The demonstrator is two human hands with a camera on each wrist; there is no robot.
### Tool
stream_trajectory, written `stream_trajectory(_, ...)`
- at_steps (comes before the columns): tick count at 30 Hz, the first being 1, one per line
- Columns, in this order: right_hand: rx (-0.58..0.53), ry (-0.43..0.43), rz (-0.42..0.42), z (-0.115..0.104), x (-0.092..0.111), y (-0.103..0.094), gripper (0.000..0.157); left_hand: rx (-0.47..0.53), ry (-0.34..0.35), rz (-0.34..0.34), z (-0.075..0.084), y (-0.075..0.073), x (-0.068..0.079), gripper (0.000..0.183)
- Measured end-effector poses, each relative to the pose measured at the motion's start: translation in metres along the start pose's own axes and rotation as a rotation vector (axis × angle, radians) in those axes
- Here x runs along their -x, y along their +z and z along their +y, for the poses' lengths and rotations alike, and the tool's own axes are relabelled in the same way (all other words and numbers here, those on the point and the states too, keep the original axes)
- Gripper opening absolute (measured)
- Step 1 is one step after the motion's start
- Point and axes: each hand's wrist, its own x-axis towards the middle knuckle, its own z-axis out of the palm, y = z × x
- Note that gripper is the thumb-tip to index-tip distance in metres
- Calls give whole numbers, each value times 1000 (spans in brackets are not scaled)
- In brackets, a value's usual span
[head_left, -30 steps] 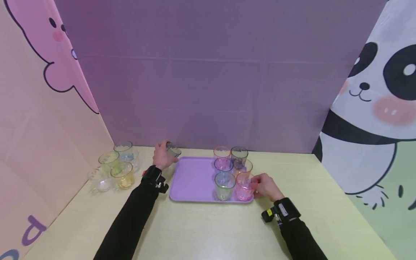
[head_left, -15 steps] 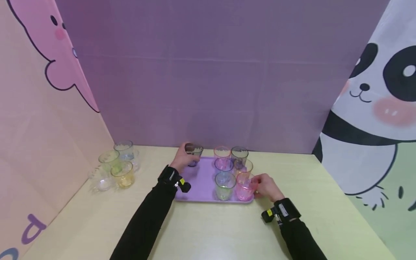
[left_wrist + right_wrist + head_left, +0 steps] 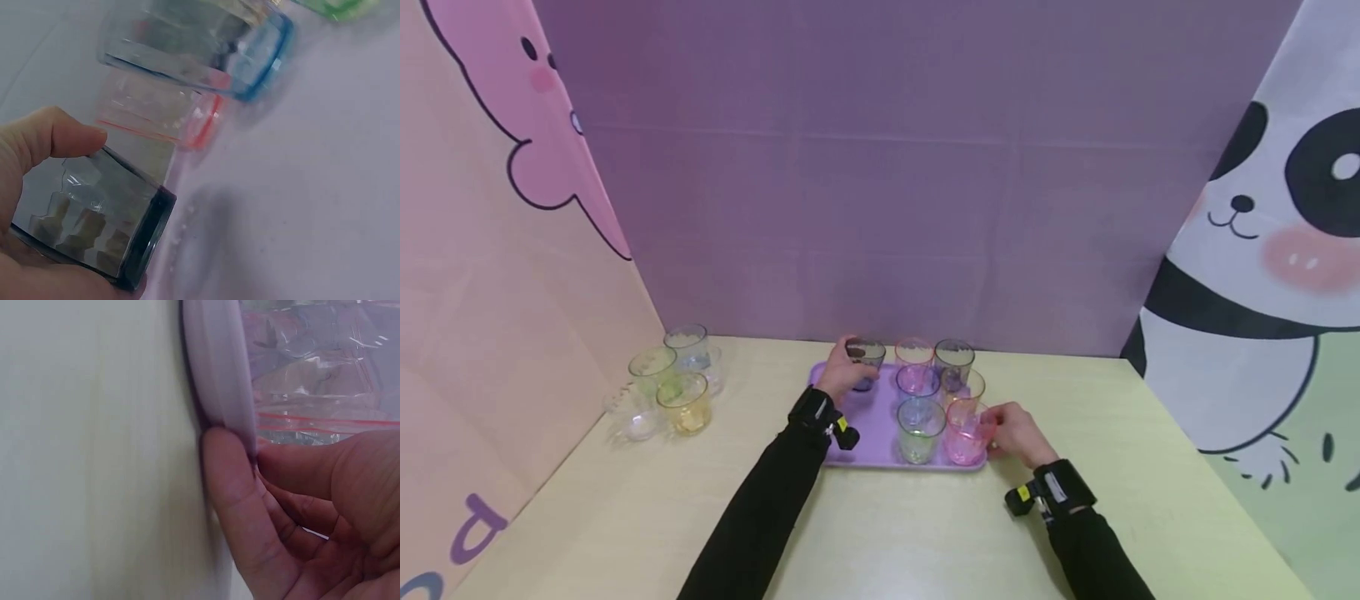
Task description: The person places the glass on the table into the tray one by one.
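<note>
My left hand (image 3: 844, 374) grips a smoky dark glass tumbler (image 3: 867, 353) at the back of the purple tray (image 3: 865, 454). In the left wrist view, thumb and fingers wrap the dark tumbler (image 3: 94, 212) close over the tray. At the tray's right edge, my right hand (image 3: 1018, 433) pinches the rim (image 3: 224, 375) between thumb and forefinger, beside a pink tumbler (image 3: 964, 442). Also standing on the tray's right half are a green tumbler (image 3: 919, 437), a blue-rimmed tumbler (image 3: 917, 383), a red-rimmed one (image 3: 913, 351), an amber one (image 3: 973, 386) and another dark one (image 3: 955, 354).
Several more tumblers cluster on the table at the left, among them a yellow one (image 3: 687, 408), a green one (image 3: 651, 363) and a dark-rimmed one (image 3: 687, 337). A purple backdrop (image 3: 880, 208) rises behind the table (image 3: 887, 533), and printed panels (image 3: 1262, 358) flank it.
My left hand has carried the dark tumbler rightward from beyond the tray's left edge to over its back part, turning it from tilted to upright. My right hand has stayed at the tray's edge.
</note>
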Motion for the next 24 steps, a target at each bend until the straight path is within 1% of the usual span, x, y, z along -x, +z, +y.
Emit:
stream_trajectory(4, 3, 6, 0, 0, -1, 0, 15, -18, -15, 16, -5, 3, -1, 85)
stream_trajectory(9, 10, 8, -5, 1, -2, -1, 16, -81, -16, 44, -11, 4, -5, 82)
stream_trajectory(12, 1, 3, -10, 1, -2, -2, 18, -103, -11, 45, -12, 5, -4, 81)
stream_trajectory(16, 3, 11, -8, 1, -2, -2, 19, -106, 7, 25, -14, 8, -5, 81)
stream_trajectory(20, 11, 22, -17, 0, -3, -2, 18, -167, 28, 33, -13, 11, -5, 81)
stream_trajectory(24, 10, 11, -24, 0, -6, -2, 15, -204, 41, 33, -11, 13, -5, 79)
